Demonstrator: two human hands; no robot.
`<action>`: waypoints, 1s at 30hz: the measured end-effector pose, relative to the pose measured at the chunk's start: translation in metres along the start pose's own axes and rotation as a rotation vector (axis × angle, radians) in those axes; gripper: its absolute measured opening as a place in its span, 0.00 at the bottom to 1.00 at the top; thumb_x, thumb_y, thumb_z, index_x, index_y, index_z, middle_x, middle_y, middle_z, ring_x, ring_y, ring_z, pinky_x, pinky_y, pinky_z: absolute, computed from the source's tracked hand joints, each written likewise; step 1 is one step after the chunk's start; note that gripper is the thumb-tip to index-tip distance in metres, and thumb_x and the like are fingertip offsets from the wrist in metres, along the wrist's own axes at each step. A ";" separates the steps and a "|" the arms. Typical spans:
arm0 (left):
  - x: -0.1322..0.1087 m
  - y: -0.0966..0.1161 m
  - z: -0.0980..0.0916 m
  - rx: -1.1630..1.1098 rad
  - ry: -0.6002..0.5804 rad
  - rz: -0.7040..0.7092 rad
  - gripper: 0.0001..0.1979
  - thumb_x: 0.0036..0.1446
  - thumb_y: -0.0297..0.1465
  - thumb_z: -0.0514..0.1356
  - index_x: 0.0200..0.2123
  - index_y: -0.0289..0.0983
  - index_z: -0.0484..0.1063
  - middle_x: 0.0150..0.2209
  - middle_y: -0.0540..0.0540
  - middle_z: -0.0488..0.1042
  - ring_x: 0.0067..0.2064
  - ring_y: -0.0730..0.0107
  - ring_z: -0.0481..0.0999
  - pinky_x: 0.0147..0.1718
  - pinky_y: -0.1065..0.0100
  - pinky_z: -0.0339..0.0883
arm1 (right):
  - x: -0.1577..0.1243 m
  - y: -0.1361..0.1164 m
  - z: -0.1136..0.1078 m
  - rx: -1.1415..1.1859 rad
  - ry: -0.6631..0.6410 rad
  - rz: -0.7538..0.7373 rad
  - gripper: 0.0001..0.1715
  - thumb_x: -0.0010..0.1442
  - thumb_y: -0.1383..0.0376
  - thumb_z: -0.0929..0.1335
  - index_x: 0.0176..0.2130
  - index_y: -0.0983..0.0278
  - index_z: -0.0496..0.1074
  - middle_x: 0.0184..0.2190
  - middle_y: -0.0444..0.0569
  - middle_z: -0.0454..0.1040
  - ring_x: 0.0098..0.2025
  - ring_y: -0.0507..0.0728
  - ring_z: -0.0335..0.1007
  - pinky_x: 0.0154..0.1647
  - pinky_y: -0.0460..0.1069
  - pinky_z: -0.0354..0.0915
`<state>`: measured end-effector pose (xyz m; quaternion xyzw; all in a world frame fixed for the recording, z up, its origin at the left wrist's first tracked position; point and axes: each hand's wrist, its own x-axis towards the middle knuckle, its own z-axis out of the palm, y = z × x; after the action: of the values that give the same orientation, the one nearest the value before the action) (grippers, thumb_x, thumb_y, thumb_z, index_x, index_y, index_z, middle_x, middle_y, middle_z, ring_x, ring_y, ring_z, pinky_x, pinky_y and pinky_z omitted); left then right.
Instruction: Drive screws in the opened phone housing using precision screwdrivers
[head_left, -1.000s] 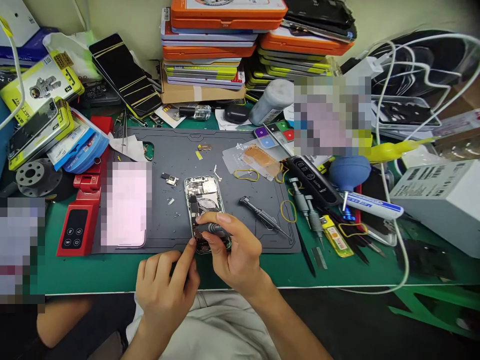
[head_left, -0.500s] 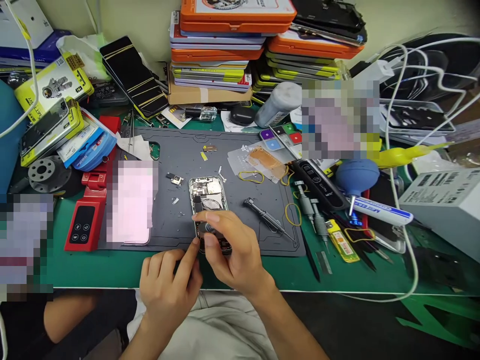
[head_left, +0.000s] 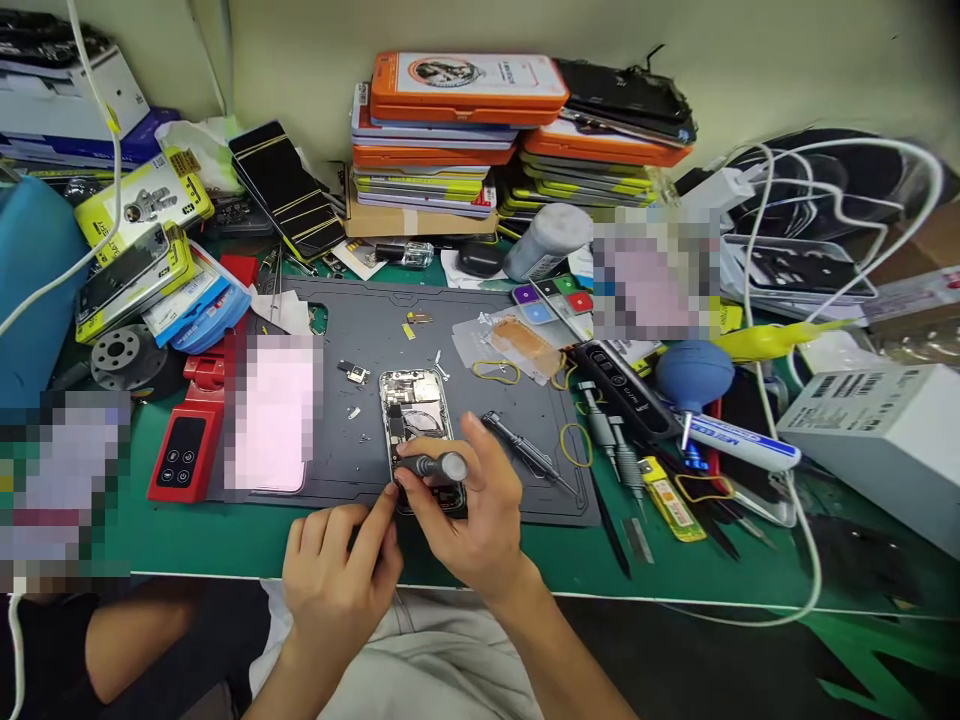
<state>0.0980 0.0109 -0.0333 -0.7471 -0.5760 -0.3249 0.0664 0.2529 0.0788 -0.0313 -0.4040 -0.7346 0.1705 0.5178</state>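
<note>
An opened phone [head_left: 411, 392] lies on the dark grey mat [head_left: 352, 400], its inner parts bare. In my right hand [head_left: 480, 510] is a small screwdriver [head_left: 439, 466], pinched between thumb and fingers. Its grey cap points right, and its tip is at the phone's lower left side. My left hand [head_left: 337, 560] rests at the table's front edge. Its index finger reaches to the phone's lower left edge while the other fingers bend loosely; it grips nothing that I can see. My right hand covers much of the phone's lower half.
Another screwdriver [head_left: 529, 452] and loose small parts [head_left: 352, 373] lie on the mat. Left stand a glowing phone screen [head_left: 274, 420] and a red device [head_left: 180, 450]. Tools and a blue air blower [head_left: 694, 375] crowd the right. Stacked boxes [head_left: 465, 90] stand behind.
The screwdriver has tilted, its cap now leaning right, and my right hand's index finger has lifted away. My left hand stays at the phone's edge. The camera view has shifted upward.
</note>
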 end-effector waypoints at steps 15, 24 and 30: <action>-0.003 -0.005 0.001 0.012 0.000 0.024 0.11 0.75 0.25 0.62 0.56 0.36 0.81 0.35 0.46 0.79 0.36 0.63 0.71 0.39 0.61 0.61 | 0.001 0.002 0.004 0.015 0.002 -0.008 0.43 0.74 0.72 0.71 0.79 0.54 0.55 0.47 0.52 0.86 0.40 0.56 0.86 0.30 0.47 0.79; -0.003 -0.019 0.007 0.101 0.046 0.128 0.18 0.70 0.25 0.69 0.62 0.37 0.81 0.35 0.47 0.80 0.35 0.62 0.70 0.39 0.60 0.62 | 0.016 0.011 -0.034 -0.330 0.174 0.169 0.33 0.81 0.58 0.64 0.78 0.59 0.56 0.38 0.48 0.80 0.33 0.57 0.78 0.36 0.52 0.80; -0.001 -0.028 0.014 0.138 0.098 0.182 0.28 0.67 0.25 0.71 0.69 0.39 0.78 0.35 0.47 0.80 0.34 0.61 0.70 0.37 0.60 0.61 | 0.012 0.014 -0.076 -0.602 -0.021 0.148 0.15 0.79 0.62 0.66 0.61 0.61 0.73 0.36 0.47 0.80 0.33 0.57 0.76 0.35 0.52 0.72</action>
<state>0.0786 0.0257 -0.0519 -0.7731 -0.5230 -0.3131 0.1751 0.3257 0.0841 -0.0022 -0.5900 -0.7259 -0.0132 0.3534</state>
